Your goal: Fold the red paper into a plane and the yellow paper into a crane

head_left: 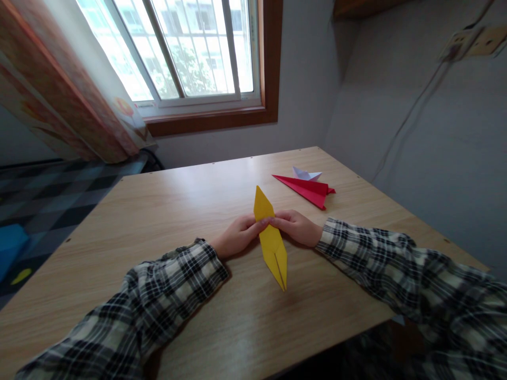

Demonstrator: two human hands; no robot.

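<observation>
A folded yellow paper [272, 244], long and narrow with pointed ends, is held over the middle of the table. My left hand [241, 234] grips its left edge, the thumb lying across the face of the paper. From the right side, my right hand [298, 226] pinches the same paper, its thumb close to the other thumb. A crease or slit runs down the middle of the paper's near end. Both hands' fingers are partly hidden behind the paper.
Beyond my right hand lie a red paper plane [304, 190] and a white paper boat [307, 174]. The wooden table [190, 195] reaches toward a window [190, 53]. At left are a curtain [75, 79] and a checked surface [47, 200] with a blue object [11, 245].
</observation>
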